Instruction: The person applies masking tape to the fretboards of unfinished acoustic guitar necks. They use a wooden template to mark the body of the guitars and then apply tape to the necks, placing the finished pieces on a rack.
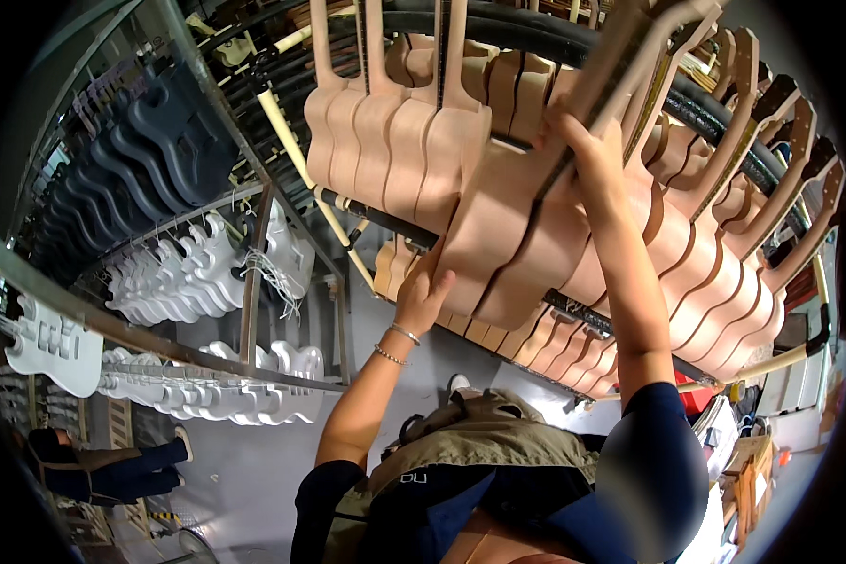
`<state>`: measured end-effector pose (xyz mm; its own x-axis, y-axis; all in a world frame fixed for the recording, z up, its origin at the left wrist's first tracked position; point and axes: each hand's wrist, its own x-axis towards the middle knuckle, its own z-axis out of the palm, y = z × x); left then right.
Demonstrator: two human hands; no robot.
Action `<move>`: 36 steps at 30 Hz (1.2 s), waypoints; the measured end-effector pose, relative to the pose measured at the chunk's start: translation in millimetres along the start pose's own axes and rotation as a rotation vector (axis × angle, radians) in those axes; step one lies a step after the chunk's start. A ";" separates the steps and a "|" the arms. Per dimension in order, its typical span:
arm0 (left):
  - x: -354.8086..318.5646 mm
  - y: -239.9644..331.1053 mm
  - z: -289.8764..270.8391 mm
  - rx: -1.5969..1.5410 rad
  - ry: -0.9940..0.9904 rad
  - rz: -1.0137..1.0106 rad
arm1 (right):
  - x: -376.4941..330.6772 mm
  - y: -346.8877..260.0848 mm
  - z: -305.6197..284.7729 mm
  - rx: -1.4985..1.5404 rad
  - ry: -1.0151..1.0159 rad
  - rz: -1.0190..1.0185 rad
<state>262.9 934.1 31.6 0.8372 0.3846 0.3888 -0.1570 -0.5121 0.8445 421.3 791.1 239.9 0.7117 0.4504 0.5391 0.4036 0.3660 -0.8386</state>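
Observation:
Among a row of bare-wood guitars on a rack, my two hands hold one unfinished acoustic guitar (479, 235). Its neck rises toward the top right. My right hand (587, 150) is closed around the neck near the body, with some fingers hidden behind it. Low on the body's left edge, my left hand (423, 296) grips with the thumb in front and the other fingers mostly out of sight. More pale guitars (390, 150) stand upright just left of it, and others (714, 291) crowd close on the right.
The rack has black padded bars and cream tubes (287, 136), with a lower row of guitars (545, 348). Left, a metal frame (251, 282) carries dark guitar bodies (174, 132) and white ones (197, 273). Another person (113, 465) is at lower left. Boards (747, 489) are at lower right.

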 end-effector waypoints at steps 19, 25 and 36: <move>108.3 -77.2 73.0 0.873 -0.100 0.550 | 110.1 138.8 -29.1 -0.628 0.408 -0.072; 168.2 -27.1 6.9 0.414 0.178 0.712 | 51.8 134.1 -29.8 -1.115 0.490 -0.217; 364.0 -12.8 -50.3 -0.565 -0.578 0.151 | -198.5 122.9 65.8 -1.040 0.580 0.164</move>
<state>543.3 1119.3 180.8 0.8995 -0.1931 0.3919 -0.4000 -0.0034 0.9165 291.8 800.3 34.9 0.8430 -0.1011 0.5283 0.3649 -0.6141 -0.6998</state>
